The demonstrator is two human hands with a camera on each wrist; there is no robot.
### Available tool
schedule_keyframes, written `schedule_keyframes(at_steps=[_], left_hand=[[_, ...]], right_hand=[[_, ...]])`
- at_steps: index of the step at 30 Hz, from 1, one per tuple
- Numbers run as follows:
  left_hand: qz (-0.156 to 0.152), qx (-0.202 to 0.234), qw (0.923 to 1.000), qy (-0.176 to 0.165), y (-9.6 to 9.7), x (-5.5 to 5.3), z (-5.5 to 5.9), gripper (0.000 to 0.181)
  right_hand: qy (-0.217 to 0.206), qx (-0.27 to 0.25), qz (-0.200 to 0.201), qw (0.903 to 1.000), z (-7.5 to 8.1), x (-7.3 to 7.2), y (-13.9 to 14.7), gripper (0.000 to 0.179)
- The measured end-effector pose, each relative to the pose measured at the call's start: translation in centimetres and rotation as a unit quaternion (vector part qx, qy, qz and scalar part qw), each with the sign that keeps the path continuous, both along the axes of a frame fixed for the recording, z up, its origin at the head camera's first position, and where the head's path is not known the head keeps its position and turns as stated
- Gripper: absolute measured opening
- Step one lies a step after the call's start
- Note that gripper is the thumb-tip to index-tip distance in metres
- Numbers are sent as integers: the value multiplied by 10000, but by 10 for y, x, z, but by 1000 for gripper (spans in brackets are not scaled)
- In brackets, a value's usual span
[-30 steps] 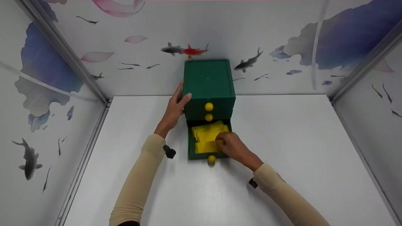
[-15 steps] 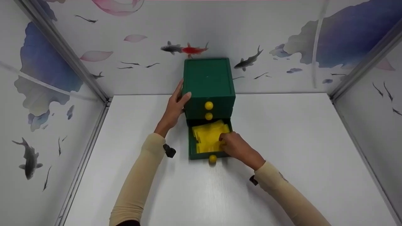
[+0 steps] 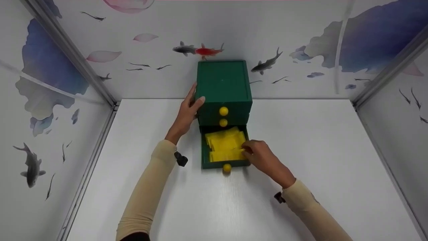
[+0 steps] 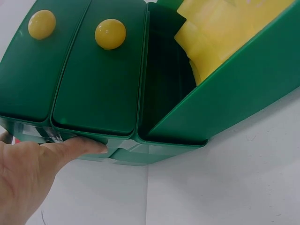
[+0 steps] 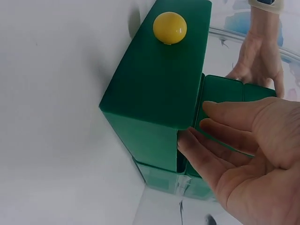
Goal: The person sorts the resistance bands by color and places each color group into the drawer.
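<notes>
A green drawer cabinet [image 3: 223, 82] with yellow round knobs stands at the back of the table. Its bottom drawer [image 3: 204, 157] is pulled out and holds several flat yellow packets [image 3: 227, 139], partly overlapping. My left hand [image 3: 185, 115] rests against the cabinet's left side, thumb near the front edge; the left wrist view shows that thumb along the side wall. At the drawer's right rim, my right hand [image 3: 262, 155] has its fingertips beside the packets. In the right wrist view its fingers [image 5: 206, 152] bend loosely over the rim, and no held object shows.
The white table [image 3: 317, 150] extends on both sides and in front of the cabinet. A white back wall [image 3: 150, 82] with painted fish stands right behind it. Two upper drawers are closed, and the pulled-out drawer's yellow knob [image 3: 227, 168] juts forward.
My right hand has shifted right, from over the front packets to the drawer's right rim. The front packet beneath it now shows more fully. My left hand stays against the cabinet.
</notes>
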State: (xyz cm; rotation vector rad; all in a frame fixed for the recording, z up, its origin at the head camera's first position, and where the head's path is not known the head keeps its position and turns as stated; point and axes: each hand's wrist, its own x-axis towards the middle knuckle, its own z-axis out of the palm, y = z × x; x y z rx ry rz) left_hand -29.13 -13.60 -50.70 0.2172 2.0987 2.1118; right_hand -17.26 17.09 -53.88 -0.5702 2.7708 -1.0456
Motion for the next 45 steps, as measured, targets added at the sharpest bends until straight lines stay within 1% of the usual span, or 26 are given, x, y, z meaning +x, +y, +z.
schedule_keyframes(at_steps=[8, 13, 16, 19, 24, 29, 34, 38, 40, 42, 45], left_hand=[[-30, 53, 9999, 96, -1, 1, 1, 74], [-30, 59, 10000, 61, 0, -1, 0, 74], [-44, 25, 10000, 21, 1, -1, 1, 75], [-38, 33, 10000, 7, 1, -2, 1, 76], [-26, 87, 10000, 16, 1, -1, 1, 74], [-3, 51, 10000, 21, 1, 0, 1, 75], [-62, 115, 9999, 36, 0, -1, 0, 74], [-102, 158, 9998, 33, 0, -1, -1, 74], [-101, 161, 9998, 32, -1, -2, -1, 74], [-95, 184, 9998, 32, 0, -2, -1, 75], [-76, 176, 9998, 21, -1, -2, -2, 75]], right_hand=[[354, -535, -127, 9979, 1, 19, 9, 15], [719, -816, -134, 9940, -2, 34, 11, 10], [814, -940, -28, 9922, -6, 43, 10, 8], [758, -1028, 117, 9917, -12, 50, 7, 7], [413, -1101, 210, 9928, -26, 58, 3, 7], [-103, -1200, 65, 9927, -44, 61, -1, 10], [-680, -1468, -164, 9867, -58, 61, -7, 20], [-1073, -1653, -414, 9795, -66, 60, -13, 29], [-1305, -1760, -515, 9743, -69, 60, -17, 32], [-1560, -1935, -593, 9668, -71, 60, -20, 35], [-1928, -2270, -688, 9522, -74, 59, -24, 36]])
